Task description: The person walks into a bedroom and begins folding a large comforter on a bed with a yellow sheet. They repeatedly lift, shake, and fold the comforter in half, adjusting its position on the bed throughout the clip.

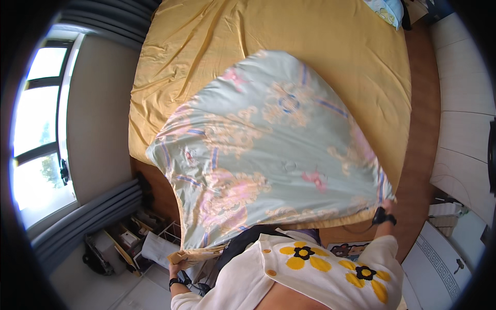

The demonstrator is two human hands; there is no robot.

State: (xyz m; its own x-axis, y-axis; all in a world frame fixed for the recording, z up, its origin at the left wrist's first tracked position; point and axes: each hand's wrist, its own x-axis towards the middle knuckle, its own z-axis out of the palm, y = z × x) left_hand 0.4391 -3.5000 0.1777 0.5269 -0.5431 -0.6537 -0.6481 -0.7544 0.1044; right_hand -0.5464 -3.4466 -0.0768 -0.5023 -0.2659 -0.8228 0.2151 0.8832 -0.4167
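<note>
Spread between my hands is a pale green quilt cover (271, 143) with pink, cream and blue patterns and a yellow underside. My left hand (176, 266), low at the left, grips its near left corner, where the yellow side folds over. At the right, my right hand (386, 206) holds the other near corner and is slightly blurred. The cover's far part billows over a bed with a yellow satin sheet (310, 35). Creases run through the sheet at the upper left. A black device is strapped to each wrist.
A window (42, 120) and grey curtains (93, 205) stand at the left. Below them are an open drawer unit (128, 240) and a wire rack (170, 232). White cabinets (461, 89) line the right, beyond a strip of wooden floor (424, 97). A pillow (387, 13) lies at the bed's far right.
</note>
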